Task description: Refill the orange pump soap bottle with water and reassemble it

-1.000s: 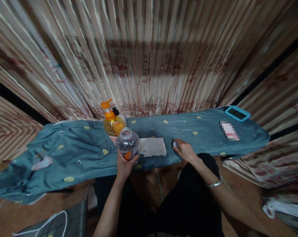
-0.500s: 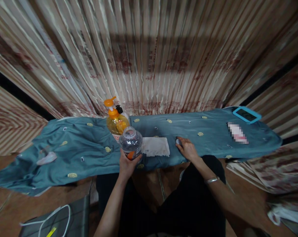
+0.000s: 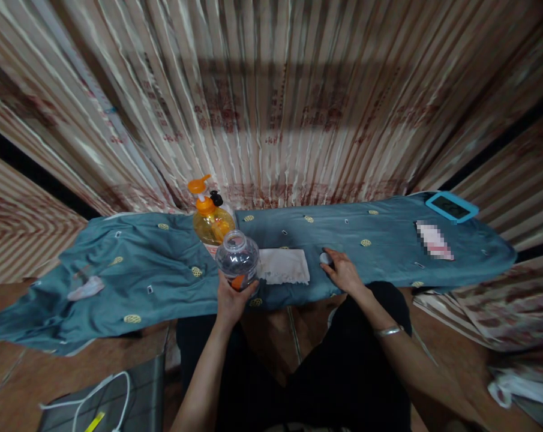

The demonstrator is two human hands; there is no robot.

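A clear, uncapped plastic bottle [image 3: 237,258] with an orange patch low on its side stands on the teal cloth. My left hand [image 3: 231,300] is wrapped round its lower part from the near side. Farther right, my right hand [image 3: 342,271] rests on the cloth, its thumb and fingers closed round a small pale round cap [image 3: 326,258]. Between the two hands lies a white sheet of paper [image 3: 284,266] with a ragged near edge. Right behind the bottle is a pump bottle [image 3: 212,225] of yellow liquid with an orange pump head.
A black-topped pump bottle [image 3: 216,198] is partly hidden behind the yellow one. The blue-framed digital clock [image 3: 452,207] and a pixelated packet [image 3: 434,240] lie at the right. Crumpled white tissue [image 3: 86,288] is at the left. Pleated curtains [image 3: 271,120] hang behind the cloth-covered table [image 3: 172,258].
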